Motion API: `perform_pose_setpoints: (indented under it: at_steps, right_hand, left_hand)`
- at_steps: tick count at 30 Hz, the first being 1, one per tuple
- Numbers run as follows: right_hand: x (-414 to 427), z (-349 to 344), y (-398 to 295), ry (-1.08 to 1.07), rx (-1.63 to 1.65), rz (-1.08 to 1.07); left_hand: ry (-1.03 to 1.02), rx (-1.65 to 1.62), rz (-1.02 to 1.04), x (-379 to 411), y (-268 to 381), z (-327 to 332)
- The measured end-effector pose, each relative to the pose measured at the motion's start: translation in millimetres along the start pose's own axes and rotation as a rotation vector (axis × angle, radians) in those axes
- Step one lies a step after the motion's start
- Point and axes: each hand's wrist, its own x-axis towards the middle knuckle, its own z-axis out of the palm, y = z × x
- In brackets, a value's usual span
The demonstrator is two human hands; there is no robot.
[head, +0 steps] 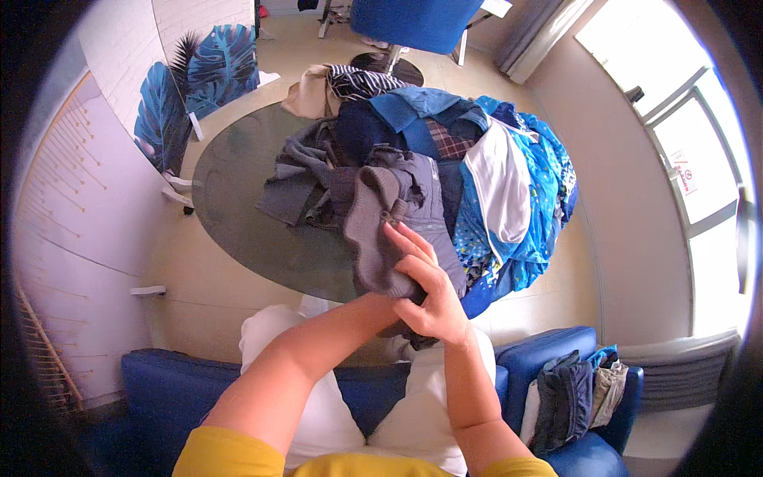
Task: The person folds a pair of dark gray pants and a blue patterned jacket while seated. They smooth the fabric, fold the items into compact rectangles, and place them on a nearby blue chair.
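Observation:
A grey-brown padded garment [422, 179] with a ribbed knit band [371, 238] is spread over the near side of the table, its lower end reaching towards my knees. My right hand [430, 286] grips the near end of the band, with two fingertips stretched towards a small zip pull or fastening [388, 216]. My left forearm [334, 334] crosses under the garment's near edge, and the left hand is hidden by the fabric and the right hand.
A heap of clothes [506, 185] covers the right side of the oval glass table [250, 197]. Dark grey clothing [304, 173] lies left of the garment. Folded clothes [566, 405] rest on the blue sofa [542, 364] at right. A blue chair [414, 24] stands beyond.

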Motion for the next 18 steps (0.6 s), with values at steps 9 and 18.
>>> perform_pose_setpoints:
  at_steps: [9,18]
  right_hand:
    - [-8,11,7,0.064,-0.211,0.053]
    - [-12,38,0,-0.108,-0.419,0.087]
  left_hand:
    - [0.407,0.405,0.144,-8,13,23]
    - [0.191,-0.99,-0.146,-35,58,-25]
